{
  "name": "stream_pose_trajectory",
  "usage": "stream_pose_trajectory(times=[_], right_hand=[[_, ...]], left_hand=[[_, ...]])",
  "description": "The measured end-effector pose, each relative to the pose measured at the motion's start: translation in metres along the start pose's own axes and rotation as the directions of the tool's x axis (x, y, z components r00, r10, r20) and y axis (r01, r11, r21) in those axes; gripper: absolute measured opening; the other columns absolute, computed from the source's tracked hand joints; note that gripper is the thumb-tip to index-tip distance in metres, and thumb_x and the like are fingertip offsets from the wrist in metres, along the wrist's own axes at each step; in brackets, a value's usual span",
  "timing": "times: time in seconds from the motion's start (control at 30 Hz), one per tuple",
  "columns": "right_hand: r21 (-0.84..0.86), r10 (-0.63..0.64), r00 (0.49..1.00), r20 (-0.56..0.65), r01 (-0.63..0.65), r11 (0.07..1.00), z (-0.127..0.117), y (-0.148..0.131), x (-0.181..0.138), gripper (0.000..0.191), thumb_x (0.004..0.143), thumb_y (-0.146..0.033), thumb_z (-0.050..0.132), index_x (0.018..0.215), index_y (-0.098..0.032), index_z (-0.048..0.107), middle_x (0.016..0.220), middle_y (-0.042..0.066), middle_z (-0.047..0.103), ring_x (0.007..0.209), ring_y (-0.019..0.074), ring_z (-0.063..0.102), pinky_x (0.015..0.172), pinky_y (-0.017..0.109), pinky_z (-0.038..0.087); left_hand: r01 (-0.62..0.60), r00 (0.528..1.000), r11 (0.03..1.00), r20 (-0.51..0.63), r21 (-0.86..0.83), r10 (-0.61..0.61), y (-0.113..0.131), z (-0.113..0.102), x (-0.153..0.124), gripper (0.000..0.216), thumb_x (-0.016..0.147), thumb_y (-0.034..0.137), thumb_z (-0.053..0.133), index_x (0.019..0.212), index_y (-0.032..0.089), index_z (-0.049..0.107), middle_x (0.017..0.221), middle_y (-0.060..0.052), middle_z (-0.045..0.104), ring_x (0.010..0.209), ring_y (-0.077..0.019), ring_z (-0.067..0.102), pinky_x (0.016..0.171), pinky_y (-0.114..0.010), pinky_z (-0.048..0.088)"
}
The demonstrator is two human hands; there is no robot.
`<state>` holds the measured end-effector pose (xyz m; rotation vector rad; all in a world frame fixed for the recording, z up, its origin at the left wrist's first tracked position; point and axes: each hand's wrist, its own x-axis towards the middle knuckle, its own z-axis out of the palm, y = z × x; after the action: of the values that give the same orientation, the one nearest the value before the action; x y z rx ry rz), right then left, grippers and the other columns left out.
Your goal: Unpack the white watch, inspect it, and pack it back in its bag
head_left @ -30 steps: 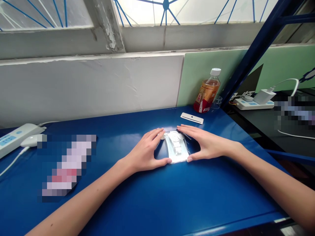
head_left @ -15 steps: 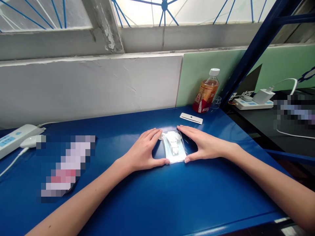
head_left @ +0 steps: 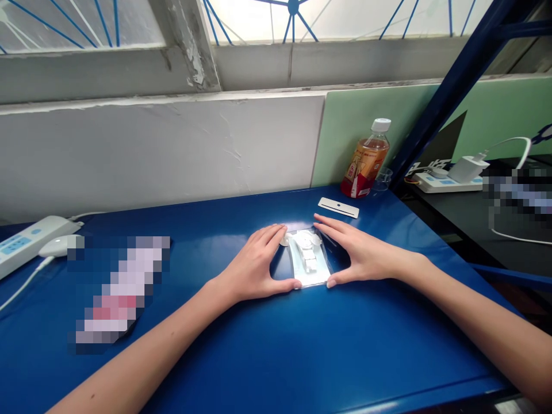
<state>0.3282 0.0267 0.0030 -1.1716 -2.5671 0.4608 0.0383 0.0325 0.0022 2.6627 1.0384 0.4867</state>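
A small clear plastic packet [head_left: 319,277] lies flat on the blue tabletop, with a white item [head_left: 307,256] inside whose exact kind I cannot make out. On its left side is my left hand [head_left: 256,264], open, its thumb tip at the packet's near left corner and its fingertips at the far left corner. My right hand [head_left: 364,250] is open on the other side, thumb near the near right corner and fingers stretched out past the far right corner. Neither hand is closed around the packet. Beyond them lies a white card-like strip [head_left: 338,207] with a dark slot.
A bottle of amber drink [head_left: 365,164] with a white cap stands at the back right beside a clear cup [head_left: 382,179]. A power strip [head_left: 32,237] and a pixelated object [head_left: 129,287] lie on the left. A blue metal post [head_left: 444,92] rises at the right.
The view has shifted slightly, so the scene sits a little further right. My right fingers have lifted slightly from the packet's far corner. The packet still lies between both hands.
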Motion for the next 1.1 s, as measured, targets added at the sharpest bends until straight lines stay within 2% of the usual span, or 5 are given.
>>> stream_pose_trajectory(times=[0.27,0.57,0.8,1.0,1.1], right_hand=[[0.014,0.006,0.998,0.062,-0.007,1.0,0.0011,0.0022,0.0,0.115,0.07,-0.071,0.07,0.157,-0.013,0.023,0.159,0.021,0.029,0.145,0.0401,0.029,0.115,0.056,0.032],[-0.018,0.044,0.995,0.084,-0.042,0.999,0.0011,0.0037,-0.0006,0.118,0.07,-0.074,0.068,0.158,-0.013,0.018,0.162,0.02,0.021,0.147,0.0398,0.025,0.117,0.054,0.031],[-0.009,0.024,0.996,0.082,-0.024,1.0,-0.002,-0.0015,0.0005,0.118,0.072,-0.072,0.067,0.159,-0.014,0.011,0.162,0.02,0.019,0.147,0.0394,0.024,0.116,0.054,0.031],[-0.014,0.019,0.994,0.11,-0.017,1.0,-0.0001,0.0018,0.0012,0.114,0.073,-0.073,0.066,0.157,-0.011,0.02,0.161,0.02,0.025,0.147,0.0388,0.023,0.117,0.055,0.03],[0.004,0.013,0.996,0.087,-0.013,1.0,0.001,0.0041,0.0009,0.114,0.072,-0.072,0.068,0.157,-0.012,0.021,0.16,0.021,0.026,0.147,0.04,0.025,0.116,0.056,0.031]], left_hand=[[-0.029,0.999,0.999,0.018,-0.015,0.03,0.0009,-0.0018,0.0001,0.096,0.078,0.065,0.068,0.15,0.013,0.032,0.154,-0.02,0.038,0.142,-0.0359,0.036,0.114,-0.052,0.034],[-0.027,0.999,1.0,0.029,-0.01,0.027,0.0001,-0.0017,-0.0005,0.092,0.078,0.066,0.067,0.148,0.015,0.037,0.15,-0.02,0.043,0.141,-0.0365,0.037,0.112,-0.053,0.036],[-0.037,0.999,0.999,0.02,-0.013,0.037,0.0012,-0.0023,0.0004,0.106,0.07,0.077,0.067,0.148,0.011,0.037,0.15,-0.022,0.043,0.138,-0.0391,0.04,0.112,-0.054,0.035],[0.016,0.999,1.0,0.05,-0.002,-0.016,0.0005,0.0005,-0.0004,0.112,0.071,0.077,0.066,0.152,0.01,0.028,0.155,-0.025,0.033,0.143,-0.0402,0.032,0.113,-0.055,0.034],[0.037,0.997,0.999,0.069,0.01,-0.038,0.0008,0.0006,-0.0003,0.113,0.07,0.078,0.065,0.152,0.009,0.029,0.154,-0.026,0.035,0.143,-0.0409,0.032,0.113,-0.056,0.034]])
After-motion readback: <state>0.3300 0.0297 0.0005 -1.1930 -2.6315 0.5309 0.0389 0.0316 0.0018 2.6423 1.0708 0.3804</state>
